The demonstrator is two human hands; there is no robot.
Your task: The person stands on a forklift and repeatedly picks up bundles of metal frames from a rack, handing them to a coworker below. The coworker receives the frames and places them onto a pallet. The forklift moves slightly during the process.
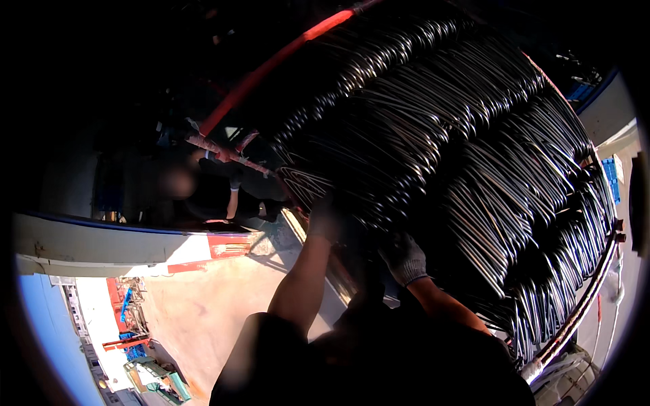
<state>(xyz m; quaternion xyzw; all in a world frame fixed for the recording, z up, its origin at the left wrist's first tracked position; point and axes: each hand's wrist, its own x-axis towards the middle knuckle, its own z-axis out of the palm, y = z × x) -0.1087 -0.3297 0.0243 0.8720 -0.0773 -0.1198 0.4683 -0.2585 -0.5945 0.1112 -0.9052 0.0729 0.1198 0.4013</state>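
A large rack full of dark, shiny bent metal rods [433, 122] takes up most of the right half of the view. The rods lie in several dense rows, with their rounded bends lined up. At the lower left edge of the rods is my left hand [326, 220], dim and blurred in shadow. Its fingers cannot be made out against the dark metal. My right hand [405, 258], in a grey knit glove, is at the near side of the stack, beside the bends. Shadow hides its fingertips and whatever they may touch.
A red bar [277, 71] and a wrapped bar [233, 157] edge the rack at the left; another wrapped bar [569, 328] runs along its lower right. Another person [217, 193] is beyond the rack's left side. Sunlit pavement [203, 318] and a green metal frame [157, 380] lie lower left.
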